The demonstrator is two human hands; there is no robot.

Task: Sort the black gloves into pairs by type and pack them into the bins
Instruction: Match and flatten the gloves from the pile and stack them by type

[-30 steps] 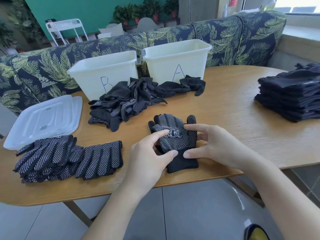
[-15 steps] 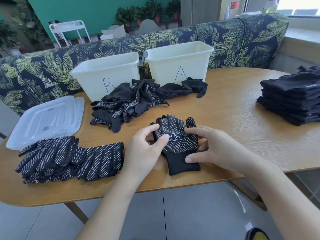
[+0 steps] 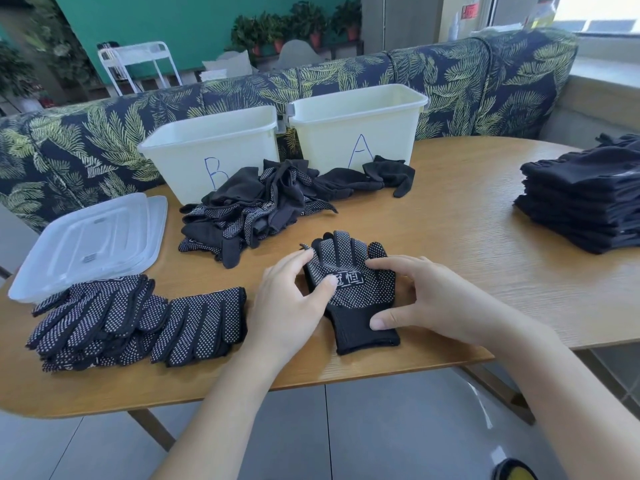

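Note:
A black dotted glove (image 3: pixel 360 292) with a white logo lies palm up near the table's front edge. My left hand (image 3: pixel 291 303) pinches its left edge between curled forefinger and thumb. From the right, my right hand (image 3: pixel 426 299) rests on it, forefinger across the glove's fingers and thumb pressing the cuff. Bin B (image 3: pixel 221 147) and bin A (image 3: pixel 360 123) stand at the back. A mixed heap of black gloves (image 3: pixel 263 206) lies in front of the bins. Laid-out dotted gloves (image 3: pixel 138 320) are at front left, and a stack of plain black gloves (image 3: pixel 588 206) is at the right.
Clear plastic lids (image 3: pixel 93 240) lie at the left of the wooden table (image 3: pixel 467 258). A leaf-patterned sofa (image 3: pixel 467 77) runs behind the bins. The table's front edge is just below my hands, with grey floor beneath.
Both hands have closed in over the dotted glove. My left thumb has slid from the cuff up onto the palm. The glove has stayed in place.

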